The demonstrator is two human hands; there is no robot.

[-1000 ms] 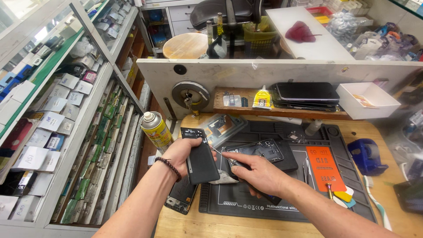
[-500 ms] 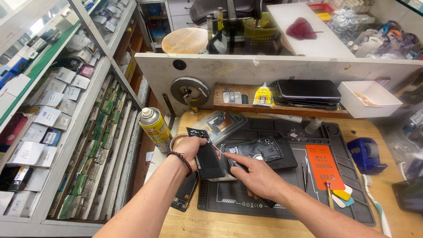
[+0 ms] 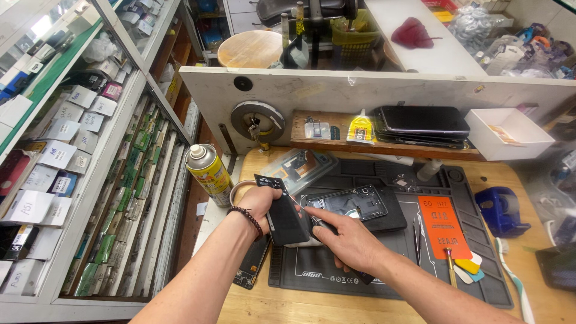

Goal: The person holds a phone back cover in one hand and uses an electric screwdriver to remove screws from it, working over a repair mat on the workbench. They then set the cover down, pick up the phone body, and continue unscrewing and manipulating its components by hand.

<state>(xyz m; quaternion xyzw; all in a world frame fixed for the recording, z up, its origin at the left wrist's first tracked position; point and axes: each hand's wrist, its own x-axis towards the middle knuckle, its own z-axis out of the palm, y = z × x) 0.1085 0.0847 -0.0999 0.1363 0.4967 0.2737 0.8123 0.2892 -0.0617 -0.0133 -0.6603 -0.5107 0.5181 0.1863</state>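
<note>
My left hand [image 3: 259,201] grips the black panel [image 3: 282,215], lifted off the phone [image 3: 354,204]; right fingers [image 3: 324,217] closed on a thin tool [image 3: 303,207]. Phone already open; inner work remains, I judge.

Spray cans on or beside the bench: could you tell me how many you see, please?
1. A yellow spray can stands upright at the bench's left edge, just beyond the left hand. Others may be hidden among the clutter.

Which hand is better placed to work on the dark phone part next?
Right hand, probably: its fingers pinch a thin tool at the dark phone part, while the left hand grips and props that part.
</note>
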